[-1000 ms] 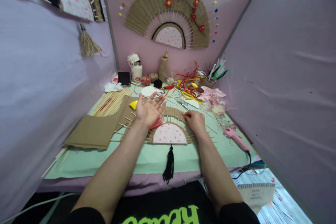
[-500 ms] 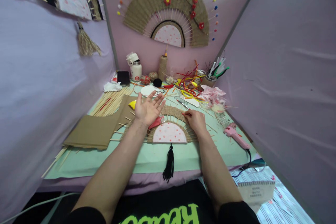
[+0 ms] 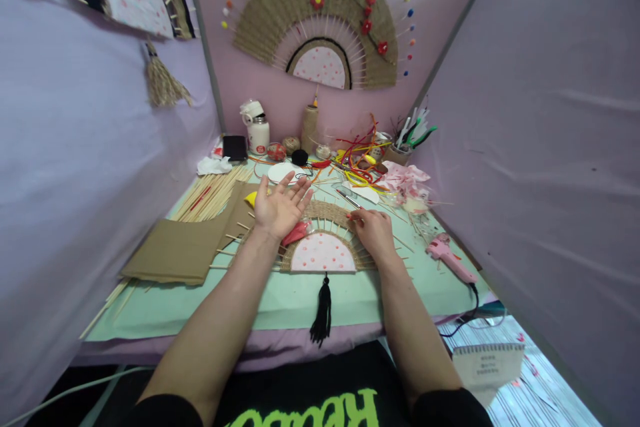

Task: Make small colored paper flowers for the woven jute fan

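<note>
Fan (image 3: 323, 253) under spread left grip (image 3: 282, 208) and right grip (image 3: 373, 231) pinched on red bit (image 3: 349, 217).

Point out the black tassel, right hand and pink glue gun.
Black tassel (image 3: 322, 312), head view: its strands.
Right hand (image 3: 374, 232), head view: back of hand.
Pink glue gun (image 3: 452, 261), head view: its body.

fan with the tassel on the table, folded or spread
Spread: the fan has its sticks splayed outward and its woven band arching.

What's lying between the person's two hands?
In the head view, part of the woven fan band lies between the upturned left hand and the right hand, with a red packet beside the left.
</note>
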Available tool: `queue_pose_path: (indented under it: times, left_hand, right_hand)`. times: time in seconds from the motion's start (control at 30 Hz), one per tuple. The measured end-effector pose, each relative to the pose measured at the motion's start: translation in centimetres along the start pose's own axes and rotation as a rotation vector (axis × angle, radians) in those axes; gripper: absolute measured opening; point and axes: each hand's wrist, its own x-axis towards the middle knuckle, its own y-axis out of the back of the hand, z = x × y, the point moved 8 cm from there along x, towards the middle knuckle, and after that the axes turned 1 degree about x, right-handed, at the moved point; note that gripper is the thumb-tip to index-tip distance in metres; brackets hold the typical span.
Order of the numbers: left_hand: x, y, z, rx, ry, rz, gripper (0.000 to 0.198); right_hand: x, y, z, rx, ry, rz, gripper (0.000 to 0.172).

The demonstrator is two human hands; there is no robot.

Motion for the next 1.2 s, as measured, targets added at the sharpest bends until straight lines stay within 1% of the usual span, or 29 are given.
queue_pose_path:
  times: [0.17, 0.4, 0.57, 0.73, 0.83, 0.9, 0.97, 1.03, 1.07, 1.13, 1.2]
  left_hand:
    - [0.0, -0.1, 0.0, -0.018, 0.007, -0.014, 0.051]
    - [-0.2, -0.2, 0.1, 0.015, 0.001, 0.017, 0.051]
    - [-0.2, -0.1, 0.3, 0.07, -0.007, 0.023, 0.05]
    - [-0.3, 0.0, 0.7, 0.162, -0.018, 0.063, 0.044]
    - [-0.3, 0.3, 1.2, 0.365, -0.067, 0.131, 0.032]
    - [-0.3, 0.5, 1.7, 0.579, -0.131, 0.178, 0.025]
    - [-0.2, 0.5, 2.4, 0.848, -0.208, 0.19, 0.024]
    - [-0.2, 0.3, 2.6, 1.14, -0.253, 0.149, 0.024]
    - [-0.1, 0.3, 2.5, 1.28, -0.251, 0.113, 0.025]
    - [-0.1, 0.5, 2.2, 1.53, -0.221, 0.047, 0.029]
    - [-0.3, 0.5, 2.1, 1.733, -0.216, -0.002, 0.034]
  right_hand:
    - [0.0, -0.1, 0.1, 0.003, -0.008, -0.019, 0.027]
    - [0.1, 0.0, 0.3, 0.033, -0.017, -0.005, 0.029]
    - [0.2, -0.3, 0.3, 0.016, -0.019, -0.063, 0.028]
    - [0.2, 0.2, 0.2, 0.058, -0.014, -0.005, 0.027]
    - [0.1, 0.0, 0.0, 0.056, -0.018, -0.045, 0.029]
    - [0.1, -0.1, -0.1, 0.054, -0.02, -0.06, 0.03]
    - [0.1, 0.1, -0.1, 0.059, -0.014, -0.036, 0.029]
    - [0.0, 0.4, -0.1, 0.064, -0.008, 0.002, 0.028]
    - [0.0, 0.5, -0.1, 0.064, -0.008, 0.011, 0.027]
    - [0.0, 0.4, -0.1, 0.053, -0.013, 0.001, 0.027]
    - [0.0, 0.2, -0.1, 0.04, -0.016, -0.028, 0.028]
